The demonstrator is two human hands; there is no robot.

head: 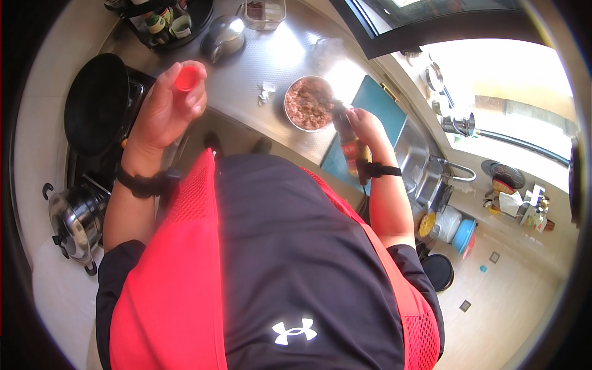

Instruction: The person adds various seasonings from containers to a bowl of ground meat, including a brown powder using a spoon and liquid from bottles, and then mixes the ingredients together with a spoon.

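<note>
My left hand (169, 108) is raised at the left above the counter's front edge, its fingers around a small red bottle cap (187, 78). In my right hand (370, 127) is a dark sauce bottle (348, 136) with a red and yellow label, gripped near its neck. The bottle's neck points toward a round bowl (290, 119) filled with minced meat (307, 102). Glare and my fingers hide the bottle's mouth, so I cannot tell whether liquid is flowing. Left of the bowl lies a crumpled scrap of clear plastic (266, 92).
A teal cutting board (375, 104) lies right of the bowl, beside the sink (414, 152). Behind are a metal lidded pot (224, 37), a clear container (266, 16) and a condiment rack (162, 27). A black wok (97, 104) and a steel pot (76, 219) stand left.
</note>
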